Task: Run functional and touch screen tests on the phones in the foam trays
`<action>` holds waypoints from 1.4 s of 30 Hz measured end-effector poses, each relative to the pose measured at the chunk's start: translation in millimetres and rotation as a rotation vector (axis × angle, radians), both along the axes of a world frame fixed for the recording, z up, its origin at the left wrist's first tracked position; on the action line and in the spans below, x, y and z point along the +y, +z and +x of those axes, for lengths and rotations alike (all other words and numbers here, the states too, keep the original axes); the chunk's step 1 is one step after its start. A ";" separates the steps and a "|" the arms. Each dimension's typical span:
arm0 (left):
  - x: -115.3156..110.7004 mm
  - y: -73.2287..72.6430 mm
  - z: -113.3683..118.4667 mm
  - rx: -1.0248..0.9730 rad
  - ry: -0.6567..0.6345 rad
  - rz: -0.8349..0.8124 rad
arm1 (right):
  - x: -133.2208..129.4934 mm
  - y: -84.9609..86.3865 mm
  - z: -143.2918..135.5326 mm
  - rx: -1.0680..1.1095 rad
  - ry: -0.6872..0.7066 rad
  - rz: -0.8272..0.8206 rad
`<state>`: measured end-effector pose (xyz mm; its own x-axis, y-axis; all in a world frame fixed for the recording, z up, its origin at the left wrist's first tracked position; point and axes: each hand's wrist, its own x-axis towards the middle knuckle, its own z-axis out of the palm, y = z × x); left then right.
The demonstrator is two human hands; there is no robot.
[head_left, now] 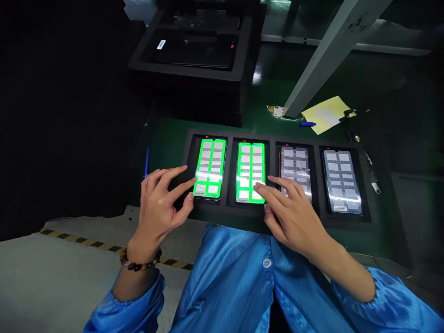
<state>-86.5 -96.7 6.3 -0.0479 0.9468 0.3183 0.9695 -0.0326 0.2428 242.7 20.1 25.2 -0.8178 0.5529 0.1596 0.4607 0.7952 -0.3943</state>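
Several smartphones lie face up in the pockets of a black tray (pixel 231 175) at the table's front edge. The leftmost phone (pixel 210 169) and the second phone (pixel 250 173) show white blocks with bright green bands. Grey-and-white block patterns fill the third phone (pixel 294 164) and the rightmost phone (pixel 342 181). My left hand (pixel 163 199), fingers apart and holding nothing, has its index fingertip at the first phone's lower left edge. My right hand (pixel 287 208) is open too, its index fingertip on the lower part of the second screen, its palm partly covering the third phone.
A black foam box (pixel 187 76) with dark devices stands behind the tray. A grey post (pixel 326 60) rises at back right, near yellow paper (pixel 328 113) and a blue pen cap (pixel 307 124). A blue pen (pixel 146 162) lies left; a small tool (pixel 374 182) lies right.
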 end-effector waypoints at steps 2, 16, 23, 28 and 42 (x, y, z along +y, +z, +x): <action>9.8 0.4 7.0 0.013 -0.022 0.003 | 3.9 -2.8 -18.0 0.009 0.019 -0.009; 14.9 2.8 2.9 0.025 0.033 -0.016 | 18.0 5.8 2.2 -0.003 -0.073 0.056; 39.6 1.3 30.0 0.016 -0.066 -0.031 | 23.7 -8.3 -43.1 0.096 0.025 0.027; 44.9 4.4 30.5 0.011 -0.085 -0.059 | 31.1 -7.6 -39.7 0.078 0.013 0.035; 61.6 7.2 36.7 0.058 -0.099 -0.042 | 42.9 -6.8 -37.0 0.039 0.005 -0.016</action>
